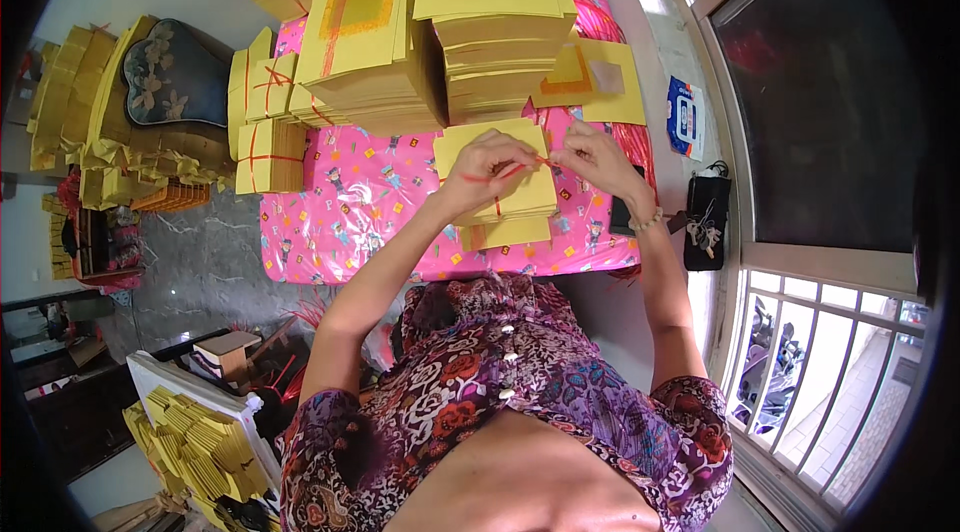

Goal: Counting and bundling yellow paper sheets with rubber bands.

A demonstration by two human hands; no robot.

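Observation:
A stack of yellow paper sheets (525,200) lies on a pink patterned table cover, close to me. Over it, my left hand (490,168) is closed, with its fingers pinching a thin red plastic strip (520,171). My right hand (598,162) is beside the stack's right edge, its fingertips pinched on the same strip's other end. Between the two hands a short span of the strip stretches. Part of the red strip also runs down the front of the stack. Another yellow sheet (505,235) sticks out under the stack's near side.
Tall stacks of yellow paper (500,52) stand at the back of the pink-covered table (350,202). Tied bundles (270,157) sit at its left edge. Loose red strips (637,147) hang along the right side, near a barred window (820,362). A blue cushioned chair back (175,82) is farther left.

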